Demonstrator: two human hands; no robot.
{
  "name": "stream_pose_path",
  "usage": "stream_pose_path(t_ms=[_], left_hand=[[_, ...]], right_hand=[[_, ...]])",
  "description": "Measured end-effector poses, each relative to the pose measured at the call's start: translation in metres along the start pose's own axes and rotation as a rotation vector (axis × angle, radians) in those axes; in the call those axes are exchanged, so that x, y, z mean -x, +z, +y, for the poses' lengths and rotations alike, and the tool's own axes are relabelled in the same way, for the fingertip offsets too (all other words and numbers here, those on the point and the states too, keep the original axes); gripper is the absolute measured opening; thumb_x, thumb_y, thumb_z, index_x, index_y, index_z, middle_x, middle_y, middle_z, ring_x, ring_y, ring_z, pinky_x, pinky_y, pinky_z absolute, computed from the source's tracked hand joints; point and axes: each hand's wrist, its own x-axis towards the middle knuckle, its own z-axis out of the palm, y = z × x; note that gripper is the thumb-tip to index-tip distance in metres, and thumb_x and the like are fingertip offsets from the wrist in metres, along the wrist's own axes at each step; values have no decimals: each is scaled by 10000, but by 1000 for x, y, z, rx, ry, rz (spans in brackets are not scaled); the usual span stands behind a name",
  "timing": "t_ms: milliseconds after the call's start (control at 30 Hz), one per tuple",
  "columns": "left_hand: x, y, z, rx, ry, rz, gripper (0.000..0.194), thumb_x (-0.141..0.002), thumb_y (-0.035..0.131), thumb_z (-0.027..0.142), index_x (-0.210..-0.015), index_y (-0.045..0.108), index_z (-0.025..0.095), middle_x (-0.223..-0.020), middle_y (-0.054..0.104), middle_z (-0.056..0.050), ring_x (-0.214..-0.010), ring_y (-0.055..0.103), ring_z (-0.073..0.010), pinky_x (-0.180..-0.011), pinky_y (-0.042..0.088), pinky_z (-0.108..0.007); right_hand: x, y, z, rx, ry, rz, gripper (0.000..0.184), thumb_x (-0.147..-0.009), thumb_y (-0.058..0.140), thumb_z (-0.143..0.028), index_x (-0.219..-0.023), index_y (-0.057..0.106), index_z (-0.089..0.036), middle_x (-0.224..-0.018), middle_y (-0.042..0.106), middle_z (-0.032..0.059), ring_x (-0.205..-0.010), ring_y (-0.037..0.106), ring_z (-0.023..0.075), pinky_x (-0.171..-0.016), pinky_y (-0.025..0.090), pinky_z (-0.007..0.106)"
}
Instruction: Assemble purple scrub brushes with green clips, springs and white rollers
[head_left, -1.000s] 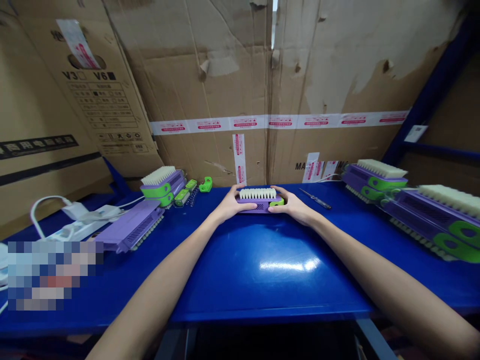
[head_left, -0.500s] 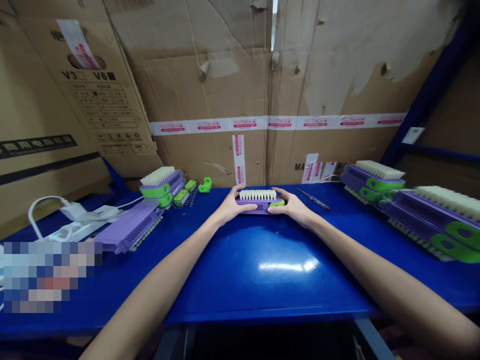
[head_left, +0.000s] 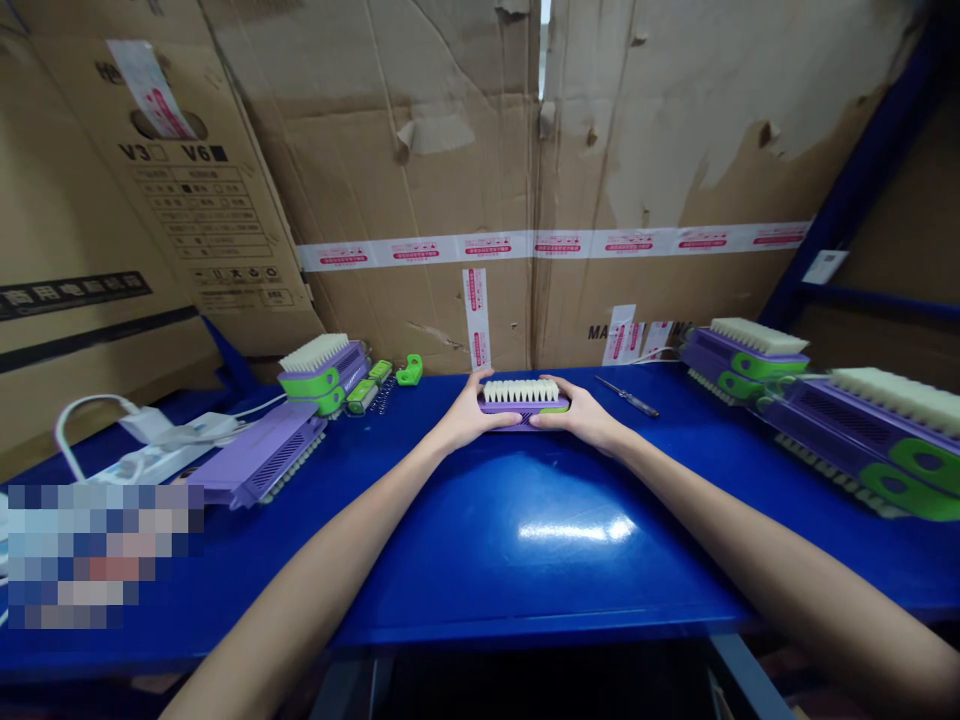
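Between my two hands, low over or resting on the blue tabletop (head_left: 555, 570), is a purple brush (head_left: 521, 393) with pale bristles facing up and a bit of green at its right end. My left hand (head_left: 466, 415) grips its left end, thumb along the near side. My right hand (head_left: 583, 412) clasps the opposite end the same way and covers most of the green part. The fingers behind the brush are mostly hidden. A thin screwdriver (head_left: 628, 397) lies on the table just right of my right hand.
More purple-and-green brushes stand at the right (head_left: 862, 430), and a brush stack (head_left: 322, 372) at the left. Nearby lie a purple brush body (head_left: 259, 450), green-ended parts (head_left: 363, 395), a green piece (head_left: 409, 370) and a white power strip (head_left: 161, 450). A cardboard wall (head_left: 420, 180) rises behind.
The brush has shifted slightly to the right within my hands, and my right hand now covers more of its green end. The other things stay where they were.
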Motion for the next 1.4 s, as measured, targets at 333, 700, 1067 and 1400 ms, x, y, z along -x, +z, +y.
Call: stream_pose_path(t_ms=[333, 700, 1067, 1400], left_hand=[[-5, -7, -11, -133, 61, -14, 952, -519, 825, 383, -1307, 350, 138, -1257, 524, -142, -1155, 511, -252, -1009, 382, -394], [-9, -8, -21, -403, 123, 71, 960, -521, 805, 480, -1316, 366, 170, -1266, 532, -144, -1176, 497, -288, -988, 386, -429], [-12, -17, -34, -598, 36, 237, 718, -722, 680, 395, -1315, 332, 188, -1165, 607, -137, -1114, 560, -275, -939, 420, -424], [-8, -12, -32, -586, 133, 167, 645, -756, 624, 297, -1317, 320, 200, -1156, 624, -117, -1072, 597, -250, -932, 453, -392]], right_hand=[[-3, 1, 2, 178, -92, -19, 926, -575, 814, -371, -1345, 377, -101, -1294, 528, 147, -1179, 516, 255, -1061, 356, 402], [-10, 4, 21, 346, -169, 65, 917, -613, 783, -340, -1390, 331, -160, -1359, 471, 145, -1261, 447, 277, -1081, 329, 444], [-15, 2, 34, 391, -177, 79, 832, -686, 722, -307, -1401, 315, -180, -1366, 467, 149, -1251, 465, 277, -1051, 379, 455], [-14, -2, 34, 515, -220, 151, 734, -727, 644, -260, -1385, 327, -179, -1300, 507, 140, -1223, 483, 263, -1049, 376, 451]])
